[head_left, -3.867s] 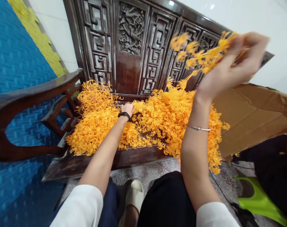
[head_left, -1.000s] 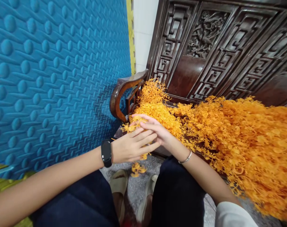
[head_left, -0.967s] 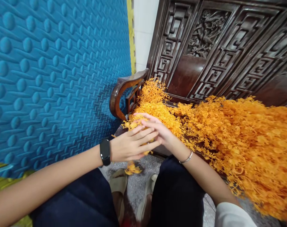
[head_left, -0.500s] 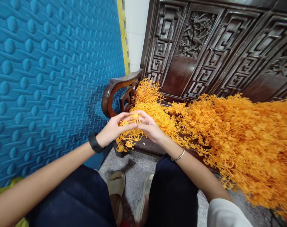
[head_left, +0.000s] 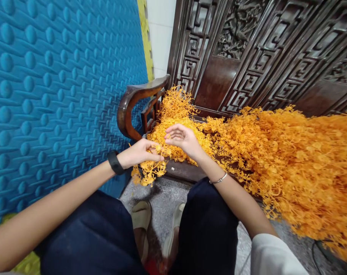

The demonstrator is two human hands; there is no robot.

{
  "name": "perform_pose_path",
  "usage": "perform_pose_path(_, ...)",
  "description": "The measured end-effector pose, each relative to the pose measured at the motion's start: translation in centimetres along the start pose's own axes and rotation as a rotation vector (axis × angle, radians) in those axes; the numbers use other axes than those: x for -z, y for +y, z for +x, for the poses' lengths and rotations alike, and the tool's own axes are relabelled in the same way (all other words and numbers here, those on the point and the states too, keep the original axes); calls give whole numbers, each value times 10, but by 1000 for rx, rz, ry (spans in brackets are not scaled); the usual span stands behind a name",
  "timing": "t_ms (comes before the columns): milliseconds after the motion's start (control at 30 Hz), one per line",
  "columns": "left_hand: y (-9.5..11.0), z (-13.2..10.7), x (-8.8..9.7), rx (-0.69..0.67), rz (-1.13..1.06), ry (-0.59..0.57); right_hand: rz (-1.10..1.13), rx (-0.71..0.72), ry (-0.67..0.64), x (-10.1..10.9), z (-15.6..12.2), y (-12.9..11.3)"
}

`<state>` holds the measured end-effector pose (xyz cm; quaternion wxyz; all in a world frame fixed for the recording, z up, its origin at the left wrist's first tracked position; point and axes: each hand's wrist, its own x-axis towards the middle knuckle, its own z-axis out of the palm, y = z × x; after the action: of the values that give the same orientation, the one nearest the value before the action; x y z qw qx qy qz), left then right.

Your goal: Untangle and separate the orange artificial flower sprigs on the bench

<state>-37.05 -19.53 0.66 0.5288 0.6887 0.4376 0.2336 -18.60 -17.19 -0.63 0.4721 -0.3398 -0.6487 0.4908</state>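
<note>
My left hand [head_left: 141, 153] is closed around a clump of orange-yellow plastic pieces with thin curled prongs [head_left: 150, 172], which hangs below the fingers near the bench's front edge. To its right, my right hand [head_left: 182, 139] hovers over the small yellow-orange pile [head_left: 164, 128] on the seat. Its fingers are half curled and the thumb stands apart from them. Orange shows between thumb and fingers, probably the pile behind. The two hands are apart.
A dark carved wooden bench [head_left: 187, 172] has a curved armrest [head_left: 127, 110] at its left. A large heap of orange pieces [head_left: 305, 168] covers its right side and spills over the front. Blue padded matting [head_left: 61, 95] stands at left. Two sandalled feet [head_left: 141, 215] are below.
My right hand has separated from my left, moving slightly up and right. My left hand keeps the clump and has shifted a little left. The view has tilted slightly.
</note>
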Motion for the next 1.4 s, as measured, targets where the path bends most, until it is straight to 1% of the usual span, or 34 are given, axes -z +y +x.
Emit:
perform_pose_path(67,3,-1,1,28,-9,-68,-38,32,-9,0,0,2)
perform_pose_path(133,5,-2,2,34,-39,-68,-75,79,27,0,1,3)
perform_pose_path(300,10,-3,6,-66,-17,88,-139,159,169,3,7,2)
perform_pose_path(433,13,-6,-3,-132,-26,172,-64,164,236,7,12,1)
perform_pose_path(567,15,-5,-12,-107,-159,256,2,159,297,4,16,4)
perform_pose_path(700,17,-1,-17,-51,-292,316,67,169,363,-2,25,13)
perform_pose_path(767,18,-4,-18,-39,-309,353,53,180,440,7,34,18)
perform_pose_path(800,19,-8,-19,-49,-291,365,31,184,521,16,38,20)
perform_pose_path(867,19,-20,-19,-93,-197,361,-30,183,743,41,46,25)
perform_pose_path(900,19,-26,-18,-121,-134,335,-56,155,830,55,49,27)
perform_pose_path(933,18,-32,-16,-142,-74,300,-86,134,867,67,52,30)
perform_pose_path(967,17,-36,-13,-148,-5,230,-131,123,852,78,55,33)
perform_pose_path(1000,15,-38,-10,-149,53,159,-187,122,809,85,57,37)
perform_pose_path(1067,11,-36,-2,-166,137,93,-323,141,689,90,62,45)
perform_pose_path(1167,3,-25,8,-190,199,35,-525,149,556,84,72,55)
perform_pose_path(1267,-4,-15,13,-197,235,1,-670,133,447,81,79,60)
perform_pose_path(1400,-14,-8,17,-235,252,-9,-801,67,272,84,74,59)
